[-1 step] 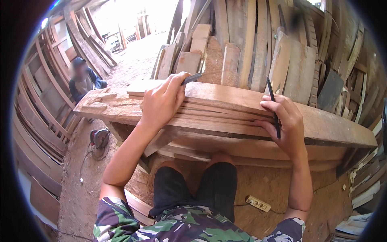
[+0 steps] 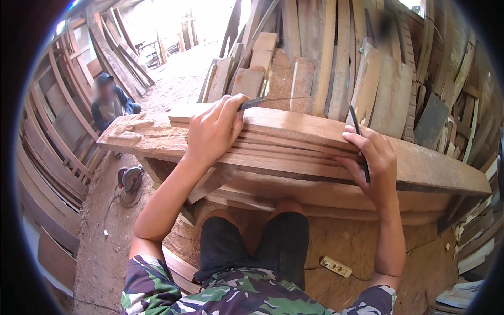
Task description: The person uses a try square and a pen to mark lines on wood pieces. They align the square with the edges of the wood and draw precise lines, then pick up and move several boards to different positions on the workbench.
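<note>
Planks lean everywhere behind the bench, with a power saw (image 2: 130,178) and a power strip (image 2: 336,266) on the dirt floor. Left hand (image 2: 214,131) pinches a thin metal blade (image 2: 268,100) over the stacked boards (image 2: 294,142); right hand (image 2: 373,163) grips a dark pencil-like tool (image 2: 359,142). A blurry seated person (image 2: 109,102) is half hidden at left.

I see raw, matt wood in the stacked planks (image 2: 294,152); thin dark metal blade (image 2: 265,100); rough dirt floor (image 2: 105,247); camouflage cloth shirt (image 2: 231,296).
</note>
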A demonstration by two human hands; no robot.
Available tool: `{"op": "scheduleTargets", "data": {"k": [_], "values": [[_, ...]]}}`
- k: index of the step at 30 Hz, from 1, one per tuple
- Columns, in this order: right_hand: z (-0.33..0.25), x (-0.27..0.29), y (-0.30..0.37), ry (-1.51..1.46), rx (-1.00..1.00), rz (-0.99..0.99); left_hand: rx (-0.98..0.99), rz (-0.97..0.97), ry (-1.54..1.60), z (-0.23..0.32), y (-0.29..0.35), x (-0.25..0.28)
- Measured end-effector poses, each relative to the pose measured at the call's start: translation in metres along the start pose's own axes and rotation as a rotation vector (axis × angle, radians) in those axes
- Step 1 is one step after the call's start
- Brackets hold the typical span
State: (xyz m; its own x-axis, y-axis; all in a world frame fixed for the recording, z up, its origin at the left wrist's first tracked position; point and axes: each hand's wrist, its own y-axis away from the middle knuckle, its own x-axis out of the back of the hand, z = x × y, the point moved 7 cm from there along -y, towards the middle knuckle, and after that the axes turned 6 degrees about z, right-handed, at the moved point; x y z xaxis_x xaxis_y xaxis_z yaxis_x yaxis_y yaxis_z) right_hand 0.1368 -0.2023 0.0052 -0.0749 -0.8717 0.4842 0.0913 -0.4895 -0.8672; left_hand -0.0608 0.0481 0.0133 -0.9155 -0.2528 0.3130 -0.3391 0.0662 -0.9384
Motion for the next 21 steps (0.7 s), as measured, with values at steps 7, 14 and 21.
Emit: {"op": "scheduleTargets", "data": {"k": [7,14,21], "values": [[-0.012,0.015,-0.020,0.005,-0.040,0.144,0.021,0.133,0.019,-0.010,-0.011,0.005],[0.006,0.013,-0.032,-0.335,-0.311,0.129,0.131,0.173,0.088,-0.018,-0.053,0.027],[0.029,-0.015,-0.019,-0.636,-0.665,-0.017,0.217,-0.117,0.112,-0.024,-0.054,0.007]]}}
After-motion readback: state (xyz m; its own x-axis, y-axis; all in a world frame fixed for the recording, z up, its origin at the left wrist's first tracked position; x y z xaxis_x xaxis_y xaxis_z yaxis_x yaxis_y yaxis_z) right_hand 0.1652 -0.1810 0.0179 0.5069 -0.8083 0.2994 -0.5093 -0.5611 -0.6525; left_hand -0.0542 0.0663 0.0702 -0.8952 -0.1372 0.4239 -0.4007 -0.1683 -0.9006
